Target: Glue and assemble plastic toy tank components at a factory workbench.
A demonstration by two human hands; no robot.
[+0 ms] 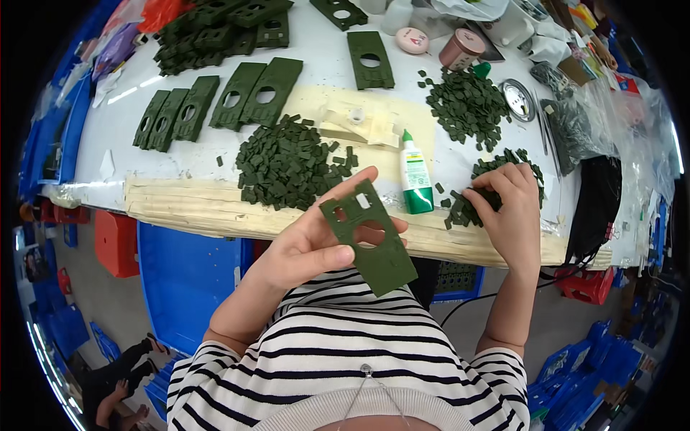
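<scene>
My left hand (313, 241) grips a flat dark green plastic model hull plate (384, 258), tilted, in front of my body. The plate has one large round hole and smaller openings near its upper end. At the right, my right hand (512, 205) reaches into a pile of small dark green plastic pieces (467, 213), its thumb and fingers drawn together at the pile. Whatever those fingertips hold is hidden. Between the hands stands a white glue bottle (415, 172) with a green tip and base. A larger heap of small green pieces (277, 164) lies beyond my left hand.
Several similar hull plates (248, 93) lie in a row at the left, with a stack (208, 36) behind. Another heap of pieces (468, 108) is at the right, near a round metal lid (517, 99) and tweezers (540, 122). A blue bin (172, 287) sits below the table edge.
</scene>
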